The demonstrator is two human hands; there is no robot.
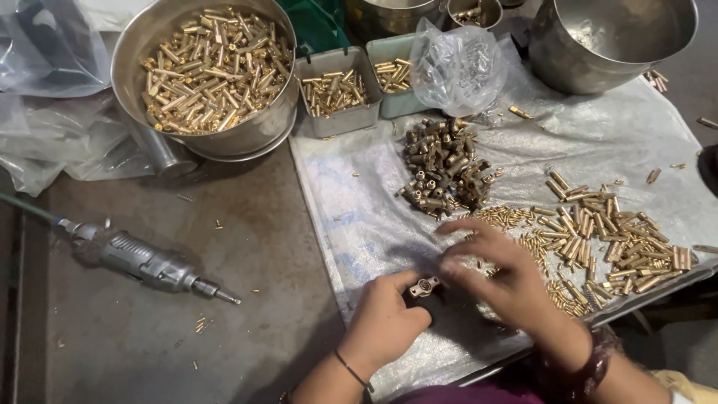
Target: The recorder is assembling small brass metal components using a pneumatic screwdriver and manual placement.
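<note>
The left hand point(385, 322) pinches a small brass part point(424, 286) low on the sheet point(359, 217). The right hand point(497, 273) hovers just beside it, fingers spread, holding nothing I can see. I think a piece is being fitted; next needs one from the pins point(523, 224).

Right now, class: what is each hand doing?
Left hand: closed around a small brass fitting.
Right hand: open, fingers spread just above the fitting; motion blur hides whether it holds anything.
</note>
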